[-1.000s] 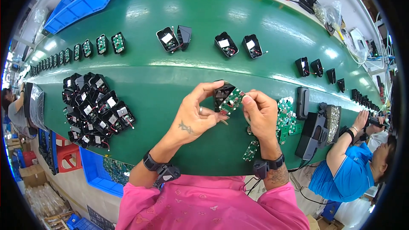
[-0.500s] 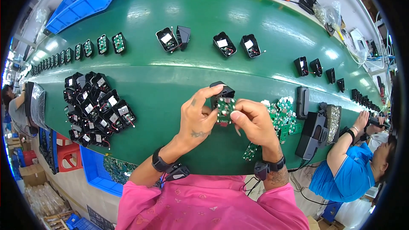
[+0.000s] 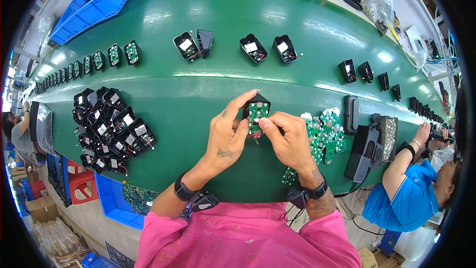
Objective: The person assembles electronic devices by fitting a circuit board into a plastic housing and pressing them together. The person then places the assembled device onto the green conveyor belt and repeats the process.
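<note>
Over the middle of the green table my left hand [image 3: 226, 131] is closed round a small black plastic housing [image 3: 264, 99], index finger stretched along its far edge. A green circuit board [image 3: 257, 112] lies at the housing's open face, lengthwise, with a red part at its near end. My right hand [image 3: 289, 140] is closed on the board, its thumb against the right edge and the other fingers curled. How deep the board sits in the housing I cannot tell. Loose green circuit boards [image 3: 327, 136] lie in a heap beside my right hand.
A pile of black housings [image 3: 106, 129] with wires stands left. More housings [image 3: 253, 49] are spaced along the far side, and board-fitted ones [image 3: 131, 52] line up far left. A dark device [image 3: 363, 154] and a co-worker in blue [image 3: 404, 201] are right; a blue crate [image 3: 94, 7] is far left.
The circuit board has moved from in front of the housing up against its open face. My right thumb has shifted slightly left and up. The whole view has shifted a little.
</note>
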Demonstrator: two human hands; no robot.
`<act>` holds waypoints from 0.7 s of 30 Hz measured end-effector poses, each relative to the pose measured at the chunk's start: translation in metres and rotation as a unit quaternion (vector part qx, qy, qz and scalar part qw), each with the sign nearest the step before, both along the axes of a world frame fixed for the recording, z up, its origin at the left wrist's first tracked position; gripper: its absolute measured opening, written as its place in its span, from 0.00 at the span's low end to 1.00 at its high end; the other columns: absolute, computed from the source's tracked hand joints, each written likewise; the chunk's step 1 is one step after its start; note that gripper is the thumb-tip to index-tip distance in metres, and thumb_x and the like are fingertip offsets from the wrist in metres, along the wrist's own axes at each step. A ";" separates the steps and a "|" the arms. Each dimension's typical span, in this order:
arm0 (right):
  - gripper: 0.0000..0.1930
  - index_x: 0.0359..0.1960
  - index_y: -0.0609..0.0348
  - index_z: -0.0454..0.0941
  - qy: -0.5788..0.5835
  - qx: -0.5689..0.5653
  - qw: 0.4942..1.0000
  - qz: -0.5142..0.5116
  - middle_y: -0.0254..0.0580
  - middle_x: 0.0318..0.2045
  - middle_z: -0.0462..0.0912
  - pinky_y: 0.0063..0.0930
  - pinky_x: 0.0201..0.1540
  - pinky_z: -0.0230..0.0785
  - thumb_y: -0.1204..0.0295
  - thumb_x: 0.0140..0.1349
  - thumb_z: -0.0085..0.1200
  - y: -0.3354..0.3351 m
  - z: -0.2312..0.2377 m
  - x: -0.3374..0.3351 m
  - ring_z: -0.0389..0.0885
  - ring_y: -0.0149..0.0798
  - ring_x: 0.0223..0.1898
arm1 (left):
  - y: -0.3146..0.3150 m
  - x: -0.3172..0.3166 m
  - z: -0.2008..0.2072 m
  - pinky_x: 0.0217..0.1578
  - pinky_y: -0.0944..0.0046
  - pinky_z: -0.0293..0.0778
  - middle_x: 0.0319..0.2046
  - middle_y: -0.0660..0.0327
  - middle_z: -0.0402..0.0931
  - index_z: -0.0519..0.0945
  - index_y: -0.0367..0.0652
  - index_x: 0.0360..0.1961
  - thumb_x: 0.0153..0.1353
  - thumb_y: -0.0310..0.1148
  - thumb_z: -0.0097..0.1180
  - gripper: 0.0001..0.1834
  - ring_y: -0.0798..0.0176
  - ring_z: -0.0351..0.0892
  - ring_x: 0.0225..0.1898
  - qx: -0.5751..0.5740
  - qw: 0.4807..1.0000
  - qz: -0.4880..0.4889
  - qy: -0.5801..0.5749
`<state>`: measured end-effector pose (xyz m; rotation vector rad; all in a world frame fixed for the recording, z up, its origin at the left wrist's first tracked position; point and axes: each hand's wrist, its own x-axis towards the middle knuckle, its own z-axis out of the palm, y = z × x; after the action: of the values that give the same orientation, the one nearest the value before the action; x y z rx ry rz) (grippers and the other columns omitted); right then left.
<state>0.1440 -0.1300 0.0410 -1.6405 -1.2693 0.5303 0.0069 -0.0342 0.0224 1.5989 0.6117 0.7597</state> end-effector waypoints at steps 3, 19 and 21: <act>0.13 0.26 0.67 0.76 0.008 -0.006 1.000 -0.014 0.44 0.18 0.73 0.33 0.23 0.60 0.71 0.66 0.57 -0.001 -0.001 -0.002 0.70 0.40 0.18 | 0.011 -0.005 -0.005 0.33 0.68 0.80 0.54 0.53 0.76 0.70 0.42 0.64 0.58 0.14 0.46 0.31 0.70 0.82 0.35 -0.026 0.997 -0.067 -0.007; 0.17 0.56 0.62 0.72 0.050 -0.040 0.996 -0.054 0.43 0.29 0.79 0.28 0.30 0.70 0.73 0.67 0.55 -0.002 -0.011 0.001 0.77 0.36 0.25 | -0.003 0.009 -0.003 0.19 0.71 0.80 0.44 0.50 0.78 0.69 0.36 0.56 0.72 0.32 0.49 0.16 0.64 0.83 0.23 -0.201 0.978 -0.063 0.002; 0.23 0.64 0.60 0.67 0.070 -0.055 0.996 -0.033 0.46 0.34 0.81 0.29 0.36 0.74 0.73 0.68 0.53 -0.001 -0.016 0.004 0.81 0.39 0.29 | -0.006 0.012 -0.001 0.19 0.70 0.80 0.42 0.50 0.79 0.69 0.36 0.56 0.73 0.32 0.48 0.15 0.65 0.83 0.22 -0.194 0.979 -0.058 0.000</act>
<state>0.1480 -0.1315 0.0246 -1.6993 -1.0972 0.6727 0.0185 -0.0404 0.0216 1.2613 0.6173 0.5160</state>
